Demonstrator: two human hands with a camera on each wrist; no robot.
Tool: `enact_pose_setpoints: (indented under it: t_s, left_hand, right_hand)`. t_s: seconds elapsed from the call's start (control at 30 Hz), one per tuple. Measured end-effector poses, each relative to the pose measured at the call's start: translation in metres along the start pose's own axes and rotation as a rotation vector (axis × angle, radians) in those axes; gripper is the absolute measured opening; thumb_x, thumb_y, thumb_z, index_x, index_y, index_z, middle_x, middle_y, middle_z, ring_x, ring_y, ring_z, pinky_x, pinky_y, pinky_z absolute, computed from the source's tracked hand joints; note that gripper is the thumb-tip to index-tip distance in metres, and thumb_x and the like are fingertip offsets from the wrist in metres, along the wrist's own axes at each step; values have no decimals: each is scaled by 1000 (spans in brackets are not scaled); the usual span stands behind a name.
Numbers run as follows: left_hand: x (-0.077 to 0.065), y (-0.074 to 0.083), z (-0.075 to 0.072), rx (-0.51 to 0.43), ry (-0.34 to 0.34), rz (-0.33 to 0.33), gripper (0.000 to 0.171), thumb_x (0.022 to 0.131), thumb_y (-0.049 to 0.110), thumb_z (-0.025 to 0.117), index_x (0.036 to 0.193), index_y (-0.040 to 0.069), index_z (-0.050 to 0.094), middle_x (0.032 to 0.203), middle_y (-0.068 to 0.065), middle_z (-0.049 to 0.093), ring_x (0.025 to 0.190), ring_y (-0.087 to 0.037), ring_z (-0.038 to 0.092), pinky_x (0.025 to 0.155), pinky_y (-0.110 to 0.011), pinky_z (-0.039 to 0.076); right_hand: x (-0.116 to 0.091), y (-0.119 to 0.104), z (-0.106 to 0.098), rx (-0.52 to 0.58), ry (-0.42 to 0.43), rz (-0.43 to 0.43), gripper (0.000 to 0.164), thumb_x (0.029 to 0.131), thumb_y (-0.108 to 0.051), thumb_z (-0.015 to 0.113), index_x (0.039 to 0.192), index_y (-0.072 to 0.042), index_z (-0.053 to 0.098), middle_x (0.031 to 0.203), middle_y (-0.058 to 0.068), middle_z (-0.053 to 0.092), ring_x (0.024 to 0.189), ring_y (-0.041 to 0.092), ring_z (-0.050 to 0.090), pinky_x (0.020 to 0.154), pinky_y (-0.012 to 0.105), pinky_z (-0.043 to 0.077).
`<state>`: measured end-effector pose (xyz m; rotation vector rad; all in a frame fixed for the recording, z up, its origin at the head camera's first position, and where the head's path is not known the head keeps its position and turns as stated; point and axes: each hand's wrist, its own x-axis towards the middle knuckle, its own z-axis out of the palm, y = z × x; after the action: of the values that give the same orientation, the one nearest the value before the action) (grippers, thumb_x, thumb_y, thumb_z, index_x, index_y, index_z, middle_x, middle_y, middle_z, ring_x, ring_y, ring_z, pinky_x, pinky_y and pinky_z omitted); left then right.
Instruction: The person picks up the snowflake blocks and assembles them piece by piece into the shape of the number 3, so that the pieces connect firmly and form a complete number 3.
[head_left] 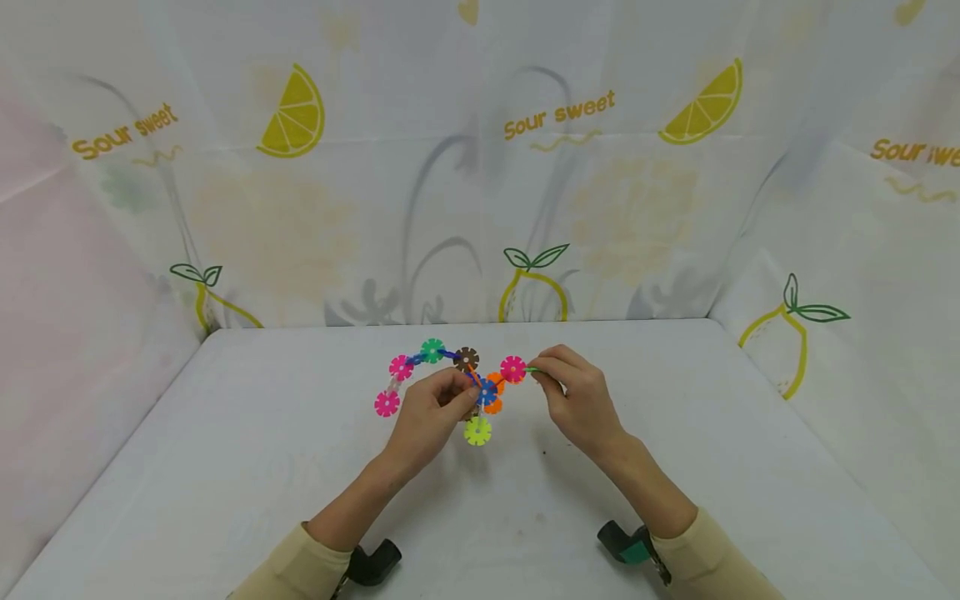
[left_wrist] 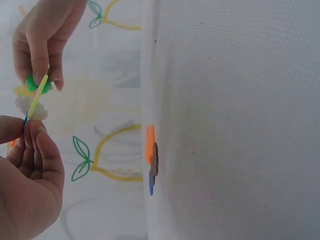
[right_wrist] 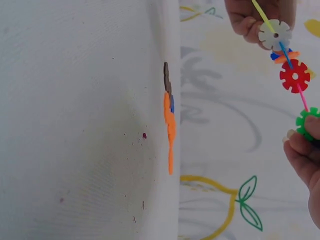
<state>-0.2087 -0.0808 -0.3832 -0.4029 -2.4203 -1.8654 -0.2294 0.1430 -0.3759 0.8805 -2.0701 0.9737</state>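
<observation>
My left hand (head_left: 427,412) pinches a joined piece of notched plastic discs near a blue disc (head_left: 487,392). A yellow-green disc (head_left: 477,431) hangs below it, and a whitish disc (right_wrist: 275,35) shows beside it in the right wrist view. Between thumb and fingertips, my right hand (head_left: 581,396) holds a green disc (right_wrist: 302,122). That green disc links through a thin pink disc, seen edge-on, to a red disc (right_wrist: 295,76). So both hands grip the same joined piece, held above the table. The exact grip of the left fingers is partly hidden.
Behind the left hand runs a curved chain with pink (head_left: 387,404), green (head_left: 432,351) and brown (head_left: 466,359) discs. Orange discs (right_wrist: 170,120) lie low on the white table (head_left: 262,467). Dark wrist devices (head_left: 375,564) sit by both sleeves; a printed cloth (head_left: 480,200) stands behind.
</observation>
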Motion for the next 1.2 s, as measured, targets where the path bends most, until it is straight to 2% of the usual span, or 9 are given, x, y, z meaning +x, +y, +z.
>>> enact_pose_setpoints:
  t_s: [0.23,0.37,0.5,0.77,0.87,1.03,1.2]
  left_hand:
    - [0,1,-1,-6,-5,0,9,96,16,64,95,8,67,82,-10,64,75,-19,62,76,-38,59]
    - [1,2,-2,-21,-12,-13,10,96,17,63,95,7,66,81,-10,64,75,-20,62,76,-40,59]
    - [3,3,-2,-41,-13,-27,11,96,17,63,94,7,66,81,-10,65,76,-21,63,76,-38,59]
    - [4,4,-1,-55,-18,-41,11,96,16,63,92,5,65,81,-9,65,76,-21,62,72,-26,56]
    - [4,4,-2,-60,-20,-47,11,96,16,62,94,5,65,81,-9,65,76,-20,62,72,-25,55]
    - [4,6,-3,-85,-22,-71,12,97,16,61,95,6,66,81,-9,63,77,-21,61,72,-26,55]
    - [5,5,-2,-81,-23,-79,13,97,17,61,95,5,65,81,-9,64,76,-21,61,72,-27,55]
  right_hand:
    - [4,1,-3,88,-31,85,10,85,9,69,90,1,73,85,5,67,71,11,59,64,13,50]
    - [5,3,-5,146,-34,132,10,87,8,69,89,-1,73,84,4,66,71,13,62,67,14,53]
    - [5,4,-4,187,-21,142,10,86,8,69,89,-1,73,83,6,66,71,16,64,70,15,55]
    - [5,1,-7,47,-11,60,10,85,6,71,89,-3,73,85,3,66,75,11,59,65,12,46]
    - [5,2,-6,57,-23,69,9,85,5,71,89,-3,73,85,3,66,74,11,59,65,12,47]
    - [5,3,-6,121,-57,132,9,86,5,71,88,-3,73,84,3,66,73,9,60,70,14,53]
    - [4,2,-6,15,-74,63,11,86,6,69,88,-4,72,83,2,63,72,9,57,62,16,49]
